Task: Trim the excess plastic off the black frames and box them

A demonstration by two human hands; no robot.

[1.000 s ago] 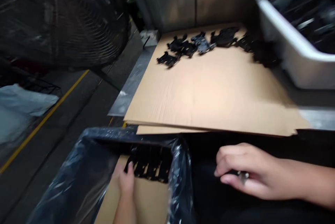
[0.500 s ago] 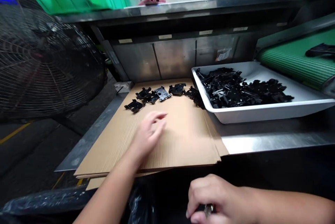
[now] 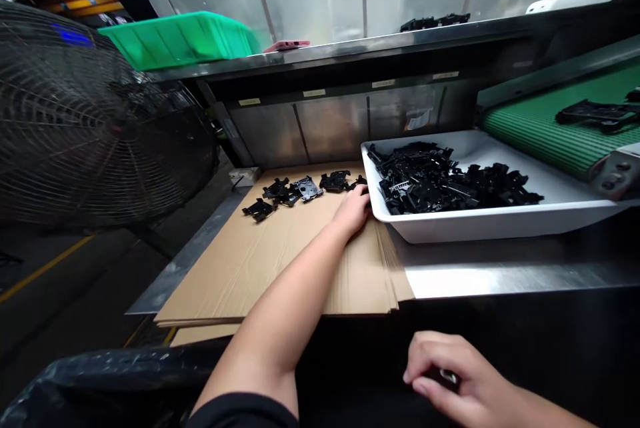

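My left hand [image 3: 353, 209] reaches across the cardboard sheets [image 3: 280, 261] to the tray's left wall. Its fingers curl over a black plastic part there; the fingertips and most of that part are hidden. Beside it, several black molded parts [image 3: 335, 181] lie along the back of the cardboard, one of them with a silvery grey face [image 3: 307, 189]. My right hand [image 3: 457, 375] is low at the front, away from the table, with its fingers closed. A small metallic bit shows inside the fist, too little to tell what it is.
A white tray [image 3: 480, 225] heaped with black parts [image 3: 425, 178] stands on the right. Behind it is a green conveyor belt [image 3: 545, 138] carrying more parts. A shelf [image 3: 345, 48] overhead holds a green bin [image 3: 180, 41] and a pink phone [image 3: 287, 45]. A large fan [image 3: 100, 128] stands left.
My left hand has moved right and farther away, from above the cardboard to the parts beside the tray. My right hand stays closed, a little farther right in view. The camera view has tilted up.
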